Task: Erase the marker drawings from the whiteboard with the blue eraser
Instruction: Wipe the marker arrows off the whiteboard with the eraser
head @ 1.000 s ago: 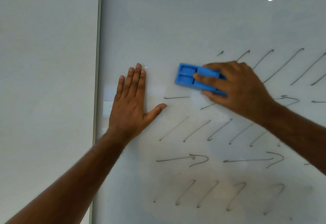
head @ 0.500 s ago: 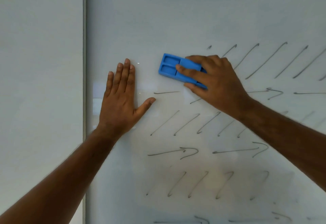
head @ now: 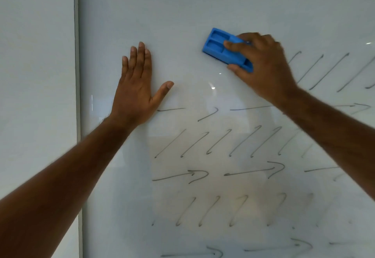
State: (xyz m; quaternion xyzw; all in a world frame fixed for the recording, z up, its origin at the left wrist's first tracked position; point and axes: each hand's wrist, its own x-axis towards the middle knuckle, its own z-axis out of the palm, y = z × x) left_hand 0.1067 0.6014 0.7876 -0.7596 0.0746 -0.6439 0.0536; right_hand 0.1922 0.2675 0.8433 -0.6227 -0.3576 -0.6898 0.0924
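Two hands are up against the whiteboard (head: 182,18). The left hand (head: 135,87) lies flat on the glass near the board's left edge, fingers straight and close together, thumb spread out to the right, holding nothing. The right hand (head: 261,65) grips the eraser (head: 223,49), fingers curled over its top and thumb under its lower edge, pressing it tilted against the board in the bare patch up and to the right of the left hand. Marker strokes (head: 203,144), slanted hooks and arrows, fill rows below both hands and off to the right of the eraser.
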